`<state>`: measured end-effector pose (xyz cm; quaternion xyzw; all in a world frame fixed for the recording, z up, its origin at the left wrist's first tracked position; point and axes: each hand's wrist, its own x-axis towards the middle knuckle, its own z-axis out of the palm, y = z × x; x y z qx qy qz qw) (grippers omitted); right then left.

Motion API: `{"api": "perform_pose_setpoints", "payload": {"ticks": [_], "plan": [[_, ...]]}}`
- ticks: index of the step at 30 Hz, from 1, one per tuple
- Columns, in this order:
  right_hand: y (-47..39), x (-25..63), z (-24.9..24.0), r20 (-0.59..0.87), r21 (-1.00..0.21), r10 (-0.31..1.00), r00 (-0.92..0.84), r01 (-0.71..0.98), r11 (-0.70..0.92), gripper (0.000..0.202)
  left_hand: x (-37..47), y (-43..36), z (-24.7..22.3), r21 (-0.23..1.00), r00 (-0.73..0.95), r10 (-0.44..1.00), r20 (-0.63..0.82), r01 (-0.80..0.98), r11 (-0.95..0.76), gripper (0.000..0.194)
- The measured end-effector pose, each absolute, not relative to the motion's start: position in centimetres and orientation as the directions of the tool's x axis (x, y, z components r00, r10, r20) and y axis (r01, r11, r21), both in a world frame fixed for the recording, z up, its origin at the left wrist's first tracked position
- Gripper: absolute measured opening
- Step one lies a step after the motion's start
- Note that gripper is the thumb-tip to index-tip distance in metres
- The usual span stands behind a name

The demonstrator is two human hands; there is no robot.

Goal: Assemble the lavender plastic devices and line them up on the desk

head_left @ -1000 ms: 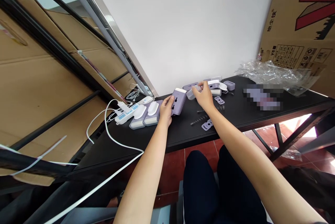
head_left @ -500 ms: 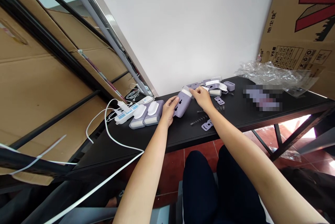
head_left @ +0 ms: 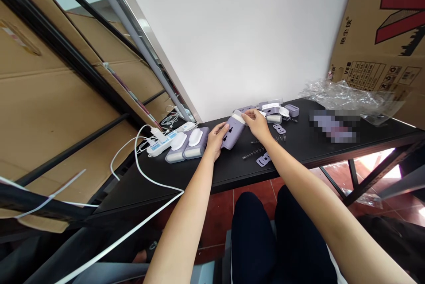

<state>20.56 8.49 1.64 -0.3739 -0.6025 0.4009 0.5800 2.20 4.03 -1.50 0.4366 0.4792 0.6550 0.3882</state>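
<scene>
A purple case (head_left: 233,132) with dark cutouts and a whitish, clear-covered end is held tilted above the black table. My left hand (head_left: 216,140) is closed round its left side. At its upper end my right hand (head_left: 255,121) pinches the clear-covered part. Left of my left hand lie two purple cases with white oval parts, one (head_left: 196,142) beside the other (head_left: 177,145). Below my right hand are thin metal springs (head_left: 251,153) and flat purple plates, one (head_left: 264,159) near my right forearm, another (head_left: 279,129) farther back.
Purple and white parts (head_left: 270,108) cluster by the wall, near a small purple frame (head_left: 291,110). A power strip (head_left: 161,144) with white cables lies left on the black table (head_left: 149,186). Clear plastic (head_left: 352,95) and a cardboard box (head_left: 381,44) are at right.
The view has shifted slightly. Both hands keep their grip on the purple case, with hardly any visible movement.
</scene>
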Motion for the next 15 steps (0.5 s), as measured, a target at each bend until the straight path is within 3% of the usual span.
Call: {"api": "perform_pose_setpoints", "payload": {"ticks": [7,15], "plan": [[8.75,20.62,1.38,0.406,-0.913,0.914,0.021,-0.03,0.406,0.024,2.22,4.04,-1.48,0.966,-0.298,0.931,0.212,-0.078,-0.245,0.056],[8.52,20.49,1.48,0.396,-0.917,0.913,-0.102,0.017,0.399,0.019,2.31,3.88,-1.37,0.965,-0.297,0.929,0.219,-0.076,-0.252,0.054]]}}
